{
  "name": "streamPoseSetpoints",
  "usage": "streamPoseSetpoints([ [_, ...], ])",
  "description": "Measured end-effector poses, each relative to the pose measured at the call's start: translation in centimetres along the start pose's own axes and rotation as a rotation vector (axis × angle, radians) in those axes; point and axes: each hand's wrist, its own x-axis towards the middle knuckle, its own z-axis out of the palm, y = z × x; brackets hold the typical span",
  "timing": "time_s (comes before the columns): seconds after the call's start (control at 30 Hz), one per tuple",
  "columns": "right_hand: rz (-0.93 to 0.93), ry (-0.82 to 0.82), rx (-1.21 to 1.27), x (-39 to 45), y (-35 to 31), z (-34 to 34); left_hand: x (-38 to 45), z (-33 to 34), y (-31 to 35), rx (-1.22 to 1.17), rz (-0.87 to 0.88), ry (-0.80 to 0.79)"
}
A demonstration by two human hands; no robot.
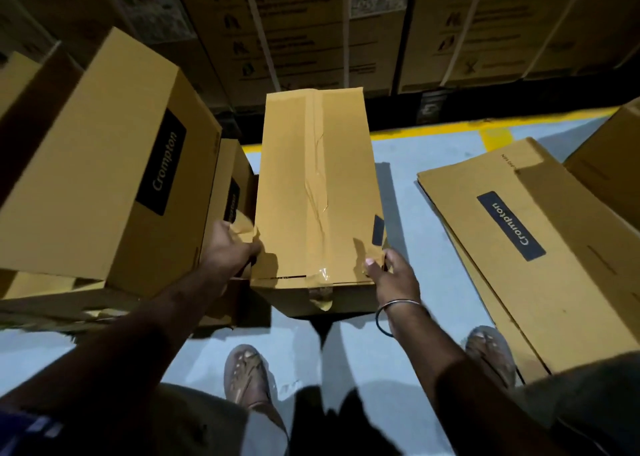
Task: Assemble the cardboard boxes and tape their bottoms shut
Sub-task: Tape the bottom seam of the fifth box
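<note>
I have the tall tan cardboard box with the brown tape strip down its seam [318,192] dead ahead of me, its long axis running straight away from my body, taped bottom face up. My left hand [230,247] curls round the box's near left edge and my right hand [393,270] pinches its near right corner, thumb on top, both about equally close. Left of the box stands a finished tan carton with a black label [104,164]; I judge setting it down that way is next.
</note>
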Motion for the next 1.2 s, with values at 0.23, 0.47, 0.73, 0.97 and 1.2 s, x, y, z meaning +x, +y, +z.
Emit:
streamPoseSetpoints([
  [0.23,-0.010,0.077,-0.313,6.9,-5.7,-6.4,-1.1,4.2,3.2,0.033,0.161,-0.008],
  [0.47,0.140,-0.205,-0.583,7.3,-9.9,-10.8,-2.8,3.9,3.8,0.250,0.242,-0.122],
  [0.73,-0.177,-0.298,-0.342,0.5,-18.4,-11.4,-9.7,0.0,7.6,0.237,0.491,-0.405],
  [0.97,-0.275,-0.201,-0.142,-2.6,-15.0,-10.9,-12.0,2.4,6.0,0.312,0.677,-0.474],
  [1.2,-0.473,-0.239,-0.393,-1.2,-14.7,-10.3,-10.9,3.2,7.5,0.386,0.758,-0.514],
])
